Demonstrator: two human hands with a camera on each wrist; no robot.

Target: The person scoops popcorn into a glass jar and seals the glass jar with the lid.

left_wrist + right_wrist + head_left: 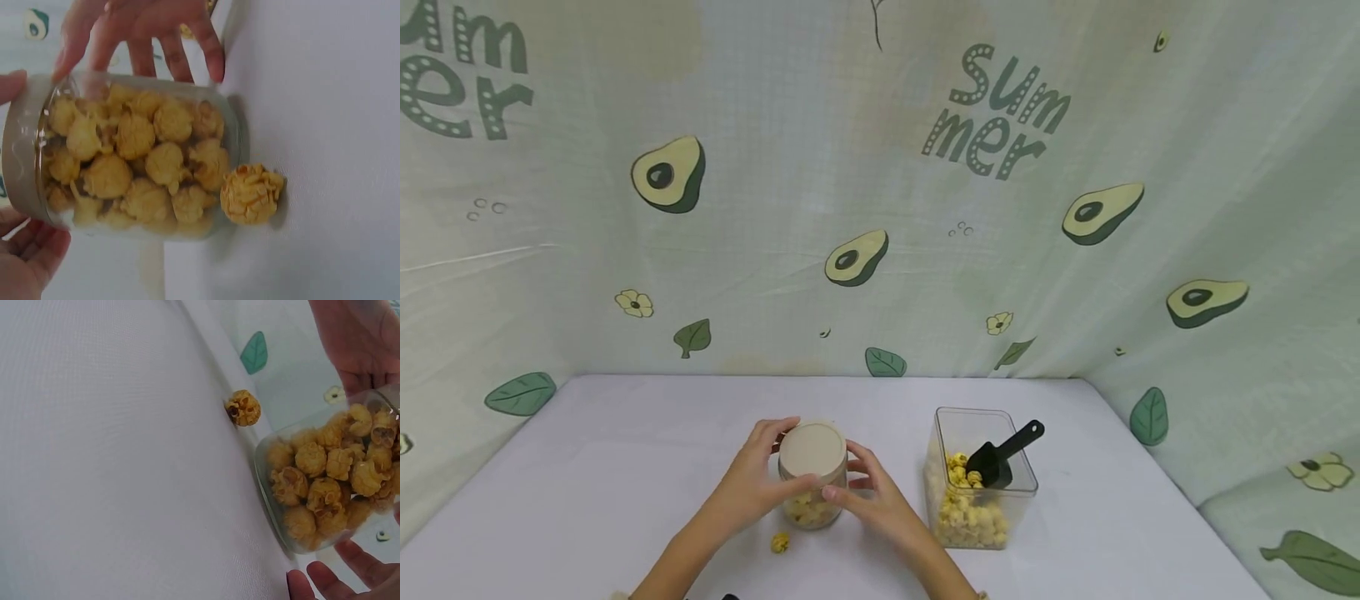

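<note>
A clear jar [140, 156] full of caramel popcorn stands upright on the table, a beige lid [812, 450] on its mouth. My left hand [764, 472] grips the lid's rim from the left, thumb in front and fingers behind. From the other side my right hand [876, 498] holds the jar, its thumb near the lid's edge and its fingers round the back, spread along the glass in the left wrist view. One loose popcorn piece [780, 543] lies on the table close to the jar's base.
Right of the jar stands a clear square container [934, 500] partly filled with popcorn, a black scoop [1000, 458] leaning in it. A white cloth covers the table [625, 467]. Behind hangs a curtain [760, 167] printed with avocados and leaves.
</note>
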